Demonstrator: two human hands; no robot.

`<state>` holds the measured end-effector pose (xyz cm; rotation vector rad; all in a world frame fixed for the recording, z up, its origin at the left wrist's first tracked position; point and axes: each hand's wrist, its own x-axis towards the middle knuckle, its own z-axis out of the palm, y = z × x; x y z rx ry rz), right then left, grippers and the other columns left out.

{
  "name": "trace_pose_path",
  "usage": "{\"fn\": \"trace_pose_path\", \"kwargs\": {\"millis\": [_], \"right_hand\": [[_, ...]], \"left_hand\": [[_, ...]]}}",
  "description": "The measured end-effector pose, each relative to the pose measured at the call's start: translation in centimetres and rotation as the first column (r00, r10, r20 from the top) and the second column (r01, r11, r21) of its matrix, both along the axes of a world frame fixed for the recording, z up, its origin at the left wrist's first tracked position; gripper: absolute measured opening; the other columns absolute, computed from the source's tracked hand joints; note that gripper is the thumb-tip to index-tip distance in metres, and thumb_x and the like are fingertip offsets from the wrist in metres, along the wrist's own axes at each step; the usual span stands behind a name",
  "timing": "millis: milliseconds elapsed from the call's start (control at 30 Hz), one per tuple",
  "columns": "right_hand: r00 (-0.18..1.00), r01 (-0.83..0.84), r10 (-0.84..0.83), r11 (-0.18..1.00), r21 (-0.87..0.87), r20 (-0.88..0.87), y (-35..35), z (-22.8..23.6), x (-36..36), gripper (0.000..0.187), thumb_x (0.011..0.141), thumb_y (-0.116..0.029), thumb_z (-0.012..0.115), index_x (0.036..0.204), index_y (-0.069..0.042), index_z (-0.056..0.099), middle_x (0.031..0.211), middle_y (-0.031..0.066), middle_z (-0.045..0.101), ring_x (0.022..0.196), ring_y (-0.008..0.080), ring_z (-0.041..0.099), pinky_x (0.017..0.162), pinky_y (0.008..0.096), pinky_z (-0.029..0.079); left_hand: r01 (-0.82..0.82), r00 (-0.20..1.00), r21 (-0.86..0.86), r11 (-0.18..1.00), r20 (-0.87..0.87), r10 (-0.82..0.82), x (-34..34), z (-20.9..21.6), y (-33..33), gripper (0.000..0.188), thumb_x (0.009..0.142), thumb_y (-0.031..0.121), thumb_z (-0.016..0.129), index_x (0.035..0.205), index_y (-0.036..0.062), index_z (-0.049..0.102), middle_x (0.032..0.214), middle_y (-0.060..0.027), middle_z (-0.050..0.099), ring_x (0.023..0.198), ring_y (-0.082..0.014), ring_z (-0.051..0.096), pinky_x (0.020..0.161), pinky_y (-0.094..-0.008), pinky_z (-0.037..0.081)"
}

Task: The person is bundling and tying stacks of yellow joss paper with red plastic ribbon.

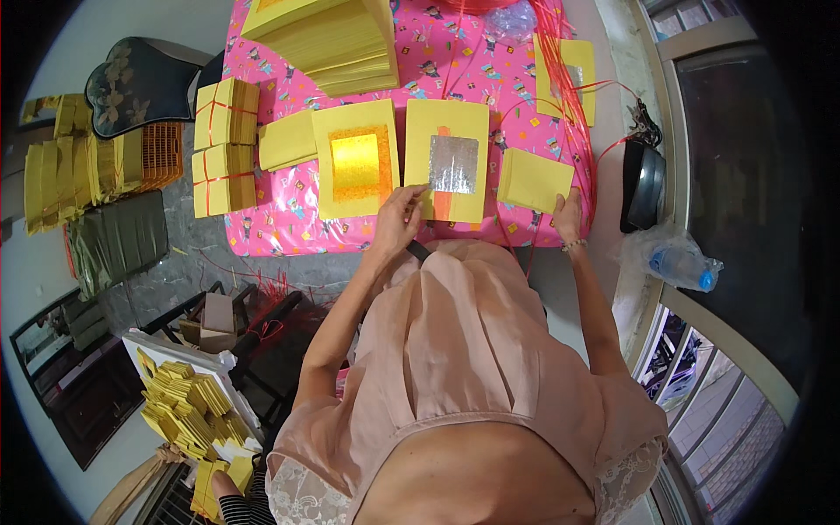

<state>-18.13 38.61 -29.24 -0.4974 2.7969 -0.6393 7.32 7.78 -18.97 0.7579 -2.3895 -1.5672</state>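
Observation:
A sheet of yellow joss paper with a silver foil square (453, 164) lies on the pink table cover in front of me. My left hand (401, 217) rests at its lower left edge, fingers stretched out and holding nothing. Just left of it lies another yellow sheet, with a gold foil square (354, 166) on an orange patch. To the right, my right hand (569, 217) grips the lower right corner of a small stack of folded yellow paper (535, 179). Part of the fingers is hidden there.
Bundles of yellow paper tied with red string (224, 179) stand at the left of the pink cover (289, 206), behind them a tall yellow stack (337, 52). Red plastic strings (560, 96) hang along the right side. A chair (140, 87) stands at the far left, a bottle in plastic (678, 262) at the right.

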Motion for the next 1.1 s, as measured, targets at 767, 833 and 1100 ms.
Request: {"fn": "trace_pose_path", "kwargs": {"millis": [767, 833, 1100], "right_hand": [[0.572, -0.819, 0.799, 0.566, -0.09, -0.186, -12.9, 9.4, 9.6, 0.029, 0.078, -0.02, 0.071, 0.103, -0.008, 0.06, 0.101, 0.0074, 0.057, 0.097, 0.026, 0.055, 0.081, 0.0407, 0.047], [0.579, -0.812, 0.805, 0.556, -0.177, -0.127, -13.0, 9.2, 8.9, 0.017, 0.079, -0.017, 0.069, 0.091, -0.007, 0.062, 0.091, 0.0073, 0.057, 0.089, 0.0261, 0.058, 0.077, 0.0394, 0.049], [0.527, -0.826, 0.85, 0.507, -0.244, -0.017, -14.1, 11.4, 7.2, 0.024, 0.076, -0.013, 0.073, 0.093, -0.007, 0.057, 0.093, 0.0088, 0.054, 0.091, 0.0289, 0.058, 0.075, 0.0405, 0.051]], "left_hand": [[0.312, 0.948, -0.486, 0.817, 0.104, -0.3, 0.6, -1.1, -1.2, 0.047, 0.069, 0.013, 0.076, 0.113, 0.0103, 0.062, 0.109, -0.0091, 0.056, 0.102, -0.0299, 0.051, 0.087, -0.0401, 0.043], [0.32, 0.943, -0.487, 0.813, 0.079, -0.324, 0.6, -1.1, -1.7, 0.044, 0.069, 0.016, 0.077, 0.11, 0.0103, 0.064, 0.105, -0.0093, 0.057, 0.099, -0.0302, 0.052, 0.087, -0.0404, 0.045], [0.339, 0.941, -0.355, 0.871, 0.135, -0.311, 0.3, -0.6, -2.4, 0.038, 0.069, 0.017, 0.08, 0.104, 0.0074, 0.066, 0.104, -0.0112, 0.058, 0.098, -0.0316, 0.053, 0.088, -0.0403, 0.047]]}}
